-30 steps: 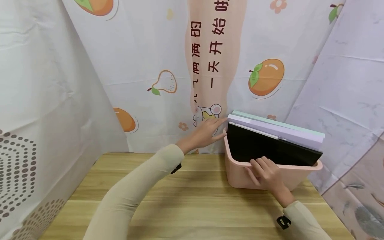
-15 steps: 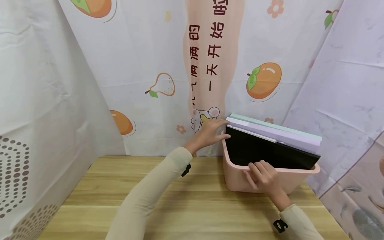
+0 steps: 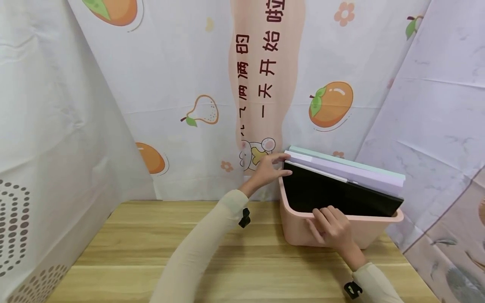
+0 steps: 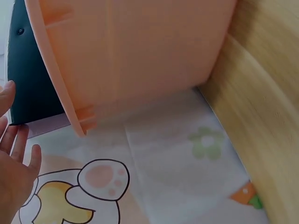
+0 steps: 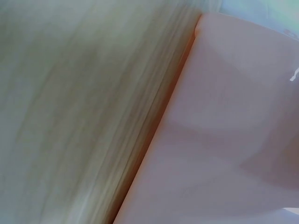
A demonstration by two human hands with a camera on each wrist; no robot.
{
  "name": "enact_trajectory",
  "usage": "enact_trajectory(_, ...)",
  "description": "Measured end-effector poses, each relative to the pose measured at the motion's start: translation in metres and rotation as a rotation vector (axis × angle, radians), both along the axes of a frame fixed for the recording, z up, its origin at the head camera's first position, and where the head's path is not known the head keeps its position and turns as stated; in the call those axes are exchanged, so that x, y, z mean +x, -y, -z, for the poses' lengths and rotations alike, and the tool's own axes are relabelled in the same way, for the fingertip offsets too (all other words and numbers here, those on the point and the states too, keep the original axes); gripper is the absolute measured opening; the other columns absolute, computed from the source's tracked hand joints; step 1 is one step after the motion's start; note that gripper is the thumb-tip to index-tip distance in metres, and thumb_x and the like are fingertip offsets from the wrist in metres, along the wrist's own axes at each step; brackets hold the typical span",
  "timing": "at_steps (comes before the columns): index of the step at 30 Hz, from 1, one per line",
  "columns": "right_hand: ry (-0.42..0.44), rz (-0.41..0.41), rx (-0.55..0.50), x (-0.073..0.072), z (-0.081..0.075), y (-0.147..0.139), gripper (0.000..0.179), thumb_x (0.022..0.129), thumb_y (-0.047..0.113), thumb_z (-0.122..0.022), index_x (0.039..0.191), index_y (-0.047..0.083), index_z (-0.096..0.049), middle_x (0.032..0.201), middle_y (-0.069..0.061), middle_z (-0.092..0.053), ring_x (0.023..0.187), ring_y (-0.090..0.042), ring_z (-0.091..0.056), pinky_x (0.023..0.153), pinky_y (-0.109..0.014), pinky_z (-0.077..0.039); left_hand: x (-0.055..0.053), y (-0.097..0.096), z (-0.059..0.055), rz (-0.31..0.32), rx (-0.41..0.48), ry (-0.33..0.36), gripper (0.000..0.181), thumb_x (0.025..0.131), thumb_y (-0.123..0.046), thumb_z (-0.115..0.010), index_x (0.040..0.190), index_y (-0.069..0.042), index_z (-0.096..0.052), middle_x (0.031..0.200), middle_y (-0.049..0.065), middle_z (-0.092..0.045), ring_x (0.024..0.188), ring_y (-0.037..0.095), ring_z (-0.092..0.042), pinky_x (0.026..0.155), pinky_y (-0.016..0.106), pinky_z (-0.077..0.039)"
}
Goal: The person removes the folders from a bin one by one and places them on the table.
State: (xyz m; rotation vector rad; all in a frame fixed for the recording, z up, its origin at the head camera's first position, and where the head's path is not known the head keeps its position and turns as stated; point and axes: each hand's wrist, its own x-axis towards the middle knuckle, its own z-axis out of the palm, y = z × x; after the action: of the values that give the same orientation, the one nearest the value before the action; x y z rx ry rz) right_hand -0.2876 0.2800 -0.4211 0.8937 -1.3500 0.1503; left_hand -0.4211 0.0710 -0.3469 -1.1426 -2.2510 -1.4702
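A pink plastic bin (image 3: 299,231) stands on the wooden table. Leaning inside it is a black folder (image 3: 322,189), in front of a lavender folder (image 3: 363,170) and a mint-green one. My left hand (image 3: 265,170) is at the folders' upper left corner. Its thumb overlaps the black front, and its forefinger reaches the lavender top edge. In the left wrist view, my left hand's fingers (image 4: 18,140) lie fairly straight at the black folder's corner. My right hand (image 3: 335,227) grips the bin's front rim, fingers curled over it. The lower parts of the folders are hidden by the bin.
The wooden table (image 3: 151,244) extends left and forward of the bin. A fruit-printed curtain (image 3: 170,63) hangs close behind, and further curtains stand at both sides. The right wrist view shows the bin's wall (image 5: 224,116) beside the tabletop.
My left hand has moved right, from beside the folders' corner onto it, thumb now over the black folder's front. The right hand keeps hold of the rim. The view has shifted slightly.
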Motion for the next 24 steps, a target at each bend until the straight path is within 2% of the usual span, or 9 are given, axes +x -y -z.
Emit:
enact_trajectory(3, 0.0, -0.006, -0.002, 0.0, 0.0, 0.001, 0.041, 0.096, 0.024, -0.063, 0.069, -0.007, -0.065, 0.056, -0.013, -0.051, 0.047, -0.024, -0.04, 0.039, -0.035, -0.032, -0.002, -0.001, 0.001, 0.022, 0.068, 0.08, 0.047, 0.084, -0.009, -0.084, 0.128, 0.0, -0.068, 0.131, 0.015, -0.069, 0.123, 0.027, -0.066, 0.11, 0.039, -0.05)
enact_trajectory(6, -0.003, -0.005, -0.007, 0.0, 0.0, 0.002, 0.041, 0.096, 0.024, -0.063, 0.068, -0.007, -0.065, 0.056, -0.013, -0.051, 0.046, -0.024, -0.04, 0.038, -0.035, -0.032, -0.004, -0.001, 0.001, 0.046, 0.107, 0.125, 0.045, 0.084, -0.006, -0.084, 0.126, 0.002, -0.068, 0.129, 0.018, -0.07, 0.122, 0.028, -0.067, 0.108, 0.042, -0.051)
enact_trajectory(11, 0.0, -0.001, -0.01, 0.0, 0.0, 0.002, 0.042, 0.096, 0.024, -0.062, 0.068, -0.007, -0.065, 0.056, -0.013, -0.052, 0.046, -0.024, -0.04, 0.039, -0.035, -0.032, -0.006, 0.001, 0.0, 0.058, 0.11, 0.167, 0.04, 0.086, -0.005, -0.082, 0.123, 0.002, -0.07, 0.126, 0.017, -0.071, 0.116, 0.025, -0.069, 0.103, 0.036, -0.055)
enact_trajectory(17, 0.004, 0.003, -0.01, 0.0, -0.001, 0.003, 0.042, 0.096, 0.024, -0.062, 0.068, -0.007, -0.065, 0.057, -0.013, -0.052, 0.046, -0.024, -0.041, 0.038, -0.035, -0.033, -0.01, 0.002, 0.001, 0.071, 0.11, 0.194, 0.032, 0.088, -0.005, -0.08, 0.118, 0.001, -0.074, 0.12, 0.017, -0.074, 0.096, 0.011, -0.07, 0.085, 0.019, -0.057)
enact_trajectory(24, 0.003, -0.004, -0.013, 0.001, -0.001, 0.003, 0.042, 0.096, 0.024, -0.062, 0.068, -0.007, -0.065, 0.056, -0.013, -0.052, 0.046, -0.024, -0.041, 0.038, -0.035, -0.033, -0.017, 0.003, 0.0, 0.083, 0.128, 0.331, 0.032, 0.089, -0.007, -0.079, 0.12, -0.001, -0.075, 0.121, 0.017, -0.074, 0.091, 0.005, -0.068, 0.083, 0.021, -0.059)
